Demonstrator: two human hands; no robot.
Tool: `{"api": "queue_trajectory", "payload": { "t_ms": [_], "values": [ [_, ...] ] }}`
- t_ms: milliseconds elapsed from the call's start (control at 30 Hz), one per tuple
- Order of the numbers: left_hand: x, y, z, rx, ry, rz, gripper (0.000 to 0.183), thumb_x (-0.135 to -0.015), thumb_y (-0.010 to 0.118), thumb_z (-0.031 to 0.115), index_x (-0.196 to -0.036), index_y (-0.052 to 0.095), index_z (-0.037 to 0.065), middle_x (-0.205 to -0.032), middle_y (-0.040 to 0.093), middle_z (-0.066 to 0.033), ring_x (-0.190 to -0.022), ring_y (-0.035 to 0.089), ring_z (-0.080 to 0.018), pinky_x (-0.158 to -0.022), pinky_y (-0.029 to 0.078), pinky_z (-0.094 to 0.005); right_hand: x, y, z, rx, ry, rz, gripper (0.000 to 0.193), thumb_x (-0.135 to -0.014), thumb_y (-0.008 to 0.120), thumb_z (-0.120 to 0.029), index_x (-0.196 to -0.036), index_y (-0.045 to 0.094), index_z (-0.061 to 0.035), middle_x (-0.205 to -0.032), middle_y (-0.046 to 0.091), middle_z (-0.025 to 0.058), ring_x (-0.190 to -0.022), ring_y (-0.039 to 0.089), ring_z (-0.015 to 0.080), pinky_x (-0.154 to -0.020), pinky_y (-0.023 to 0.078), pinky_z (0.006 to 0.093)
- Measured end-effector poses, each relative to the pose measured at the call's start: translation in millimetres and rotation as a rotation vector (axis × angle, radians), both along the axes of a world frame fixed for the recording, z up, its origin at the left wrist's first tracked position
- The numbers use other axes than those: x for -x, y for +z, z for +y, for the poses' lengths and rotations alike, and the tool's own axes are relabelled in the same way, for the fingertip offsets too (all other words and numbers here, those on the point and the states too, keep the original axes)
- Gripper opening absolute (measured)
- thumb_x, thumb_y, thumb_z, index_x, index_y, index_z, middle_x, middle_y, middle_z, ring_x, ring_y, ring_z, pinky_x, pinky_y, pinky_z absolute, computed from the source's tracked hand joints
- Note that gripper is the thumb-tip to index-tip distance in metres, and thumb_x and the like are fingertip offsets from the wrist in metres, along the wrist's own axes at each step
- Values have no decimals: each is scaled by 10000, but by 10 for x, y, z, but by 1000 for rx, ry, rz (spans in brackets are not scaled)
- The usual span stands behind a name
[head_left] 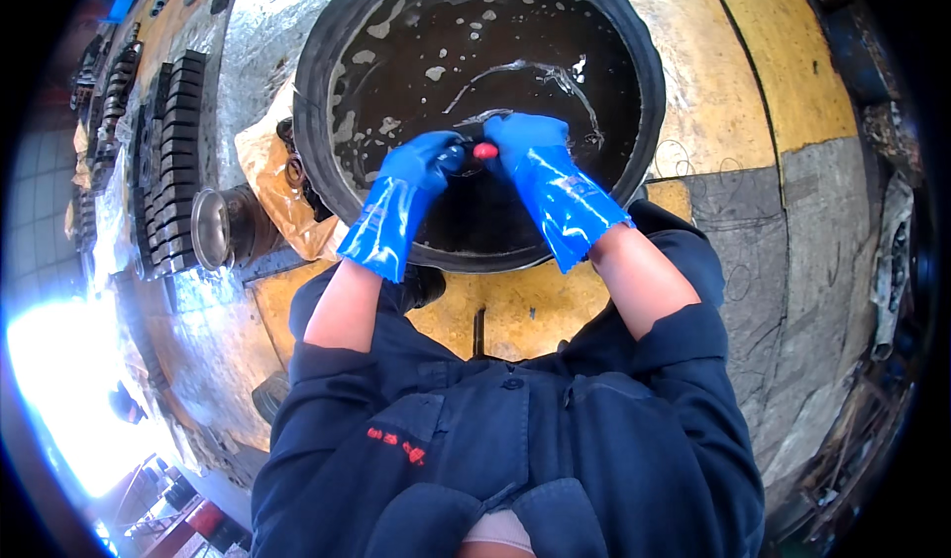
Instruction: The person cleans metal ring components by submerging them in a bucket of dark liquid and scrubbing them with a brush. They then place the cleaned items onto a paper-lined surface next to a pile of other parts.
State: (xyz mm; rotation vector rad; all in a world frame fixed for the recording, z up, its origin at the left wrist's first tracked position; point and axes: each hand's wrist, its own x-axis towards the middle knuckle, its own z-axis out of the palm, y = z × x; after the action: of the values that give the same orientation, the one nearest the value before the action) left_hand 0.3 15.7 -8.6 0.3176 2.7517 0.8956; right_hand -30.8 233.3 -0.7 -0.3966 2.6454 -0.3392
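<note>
Overhead, one round black tub [317, 82] of dark liquid with pale foam flecks sits on the floor, and two blue-gloved hands meet over its near half. The left hand [428, 159] and the right hand [523, 140] are both curled shut around one small dark part [469, 162] held between them just above the liquid; a small red piece [484, 151] shows between the fingertips, and I cannot tell which hand pinches it. Left of the tub lies crumpled brown paper [260, 167] with one metal cylinder [220, 226] beside it, and farther left run rows of dark metal parts [178, 152]. A yellow painted floor patch [515, 305] lies on the near side of the tub, partly covered by the person's dark blue jacket [515, 439], which carries a small red mark on its left chest.
</note>
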Motion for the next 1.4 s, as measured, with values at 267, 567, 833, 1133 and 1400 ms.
{"api": "queue_trajectory", "payload": {
  "t_ms": [267,567,833,1133,1400],
  "values": [
    [-1,158,-231,-546,493,-250,450,-1120,700,409,-1352,770,30,-1257,814,-81,-1175,759,-180,-951,582,-329,62,71,204,711,-316,-95,324,-1000,712,-471,-1145,836,-209,-1104,836,125,-1071,798,362,-965,627,468],
    [23,29,-12,-420,304,-15,403,-1110,735,317,-1350,785,-3,-1212,805,-103,-1128,749,-204,-1021,574,-334,10,-7,93,751,-506,-278,281,-1039,691,-317,-1069,819,-68,-909,805,92,-847,754,186,-821,591,366],
    [-61,-27,-69,-714,400,-167,410,-1100,742,317,-1356,780,0,-1205,807,-96,-1124,737,-196,-1023,565,-339,-200,-139,99,1415,-637,-550,390,-1058,754,-412,-1115,837,-36,-1006,809,42,-887,719,158,-851,572,332],
    [-111,241,26,-712,485,-256,413,-1098,735,319,-1339,779,-13,-1194,806,-93,-1119,722,-179,-1029,539,-333,-148,-148,-44,449,-295,126,362,-1007,685,-550,-1160,824,-252,-1099,837,130,-1065,797,395,-942,635,524],
    [-18,26,-140,-400,389,-45,449,-1069,770,338,-1348,772,-13,-1176,809,-101,-1090,747,-207,-1004,574,-356,125,-181,214,971,-650,-239,315,-1011,723,-396,-1046,811,-95,-950,790,69,-895,753,207,-856,602,400]
  ]
}}
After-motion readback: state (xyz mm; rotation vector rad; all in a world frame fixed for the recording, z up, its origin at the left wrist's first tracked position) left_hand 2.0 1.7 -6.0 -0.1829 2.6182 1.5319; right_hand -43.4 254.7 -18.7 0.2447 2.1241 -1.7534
